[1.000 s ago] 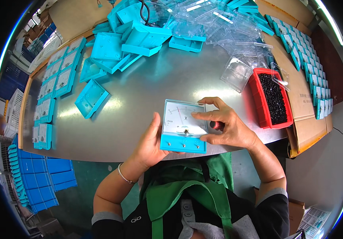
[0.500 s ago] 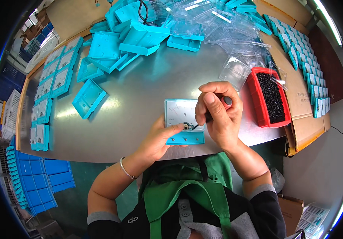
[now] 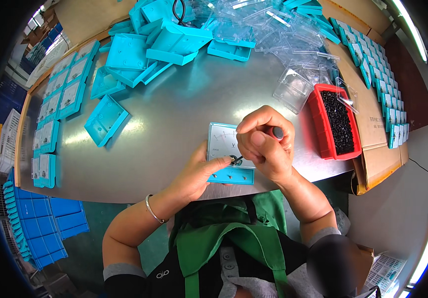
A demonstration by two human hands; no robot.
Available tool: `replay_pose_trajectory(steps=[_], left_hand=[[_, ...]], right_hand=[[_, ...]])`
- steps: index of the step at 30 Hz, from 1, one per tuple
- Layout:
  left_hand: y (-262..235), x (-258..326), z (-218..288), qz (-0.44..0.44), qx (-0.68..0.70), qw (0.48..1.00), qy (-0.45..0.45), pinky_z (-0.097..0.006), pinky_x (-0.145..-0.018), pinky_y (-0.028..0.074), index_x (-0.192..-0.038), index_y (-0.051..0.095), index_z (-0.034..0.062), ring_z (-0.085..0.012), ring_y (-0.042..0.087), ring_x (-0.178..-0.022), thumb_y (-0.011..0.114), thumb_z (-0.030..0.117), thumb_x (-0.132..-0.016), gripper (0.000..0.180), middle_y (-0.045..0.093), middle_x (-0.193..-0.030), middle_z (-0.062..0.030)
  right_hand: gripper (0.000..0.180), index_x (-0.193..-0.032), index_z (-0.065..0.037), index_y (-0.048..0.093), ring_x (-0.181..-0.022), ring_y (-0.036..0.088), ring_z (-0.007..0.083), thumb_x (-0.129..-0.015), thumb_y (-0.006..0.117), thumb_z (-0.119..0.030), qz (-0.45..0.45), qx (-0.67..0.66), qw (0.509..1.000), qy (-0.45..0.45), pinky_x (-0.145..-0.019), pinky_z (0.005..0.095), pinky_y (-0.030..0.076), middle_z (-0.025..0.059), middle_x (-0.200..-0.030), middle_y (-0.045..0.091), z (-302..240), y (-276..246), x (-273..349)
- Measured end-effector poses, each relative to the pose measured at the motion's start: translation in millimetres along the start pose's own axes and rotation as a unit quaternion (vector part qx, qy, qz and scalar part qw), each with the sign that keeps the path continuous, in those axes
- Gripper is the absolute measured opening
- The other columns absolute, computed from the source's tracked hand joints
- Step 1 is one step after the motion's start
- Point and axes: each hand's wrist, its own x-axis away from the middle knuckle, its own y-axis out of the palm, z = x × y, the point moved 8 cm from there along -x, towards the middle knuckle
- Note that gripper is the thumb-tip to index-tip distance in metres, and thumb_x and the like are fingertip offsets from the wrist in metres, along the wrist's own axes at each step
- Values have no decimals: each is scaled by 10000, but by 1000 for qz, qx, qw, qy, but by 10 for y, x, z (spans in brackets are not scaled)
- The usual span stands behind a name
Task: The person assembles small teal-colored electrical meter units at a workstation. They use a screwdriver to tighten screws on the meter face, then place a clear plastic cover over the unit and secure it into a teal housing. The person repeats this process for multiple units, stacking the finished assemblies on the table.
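Observation:
My left hand [image 3: 194,173] grips a panel meter [image 3: 220,140] with a white dial and a turquoise base, near the table's front edge. The thumb lies on the dial beside a small round metal part, and the fingers reach under the base. Closed around a screwdriver [image 3: 276,132] with a red and black handle is my right hand [image 3: 269,151], over the meter's right side. The screwdriver's dark shaft slants down left to the round part by my thumb. My right hand covers part of the dial.
Turquoise cases [image 3: 180,43] are heaped at the back, with clear plastic covers [image 3: 293,89] to their right. A red bin [image 3: 324,134] of small black parts stands at right. Finished-looking meters stand in rows at left [image 3: 70,99] and on cardboard at right [image 3: 393,102].
My right hand has shifted slightly left over the dial, and the screwdriver handle has turned in it. The meter is tilted a little differently in my left hand. The whole view has shifted slightly.

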Motion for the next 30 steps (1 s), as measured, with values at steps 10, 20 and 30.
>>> replay_pose_trajectory(steps=[10,20,30], left_hand=[[-12,1,13,5,34,999,10,-336,-693,566,-1199,434,5,-187,626,-919,590,52,-839,395,586,-1051,-102],[-22,30,-15,8,56,998,33,-364,-878,504,-1223,413,-21,-202,592,-1023,627,48,-828,455,566,-1135,-124],[131,372,307,-25,77,986,143,-401,-950,456,-1303,369,-4,-221,543,-1126,638,102,-840,546,537,-1212,-136]], right_hand=[[99,-954,15,529,-563,447,48,-934,540,-82,118,99,986,-61,-511,212,365,13,-662,511,-59,0,142],[46,-934,10,521,-553,441,39,-910,526,-29,117,138,981,-69,-496,210,360,29,-725,539,-112,40,118],[123,-965,22,634,-531,437,4,-885,571,-46,107,209,928,290,-446,199,339,-56,-645,536,279,-218,767]])
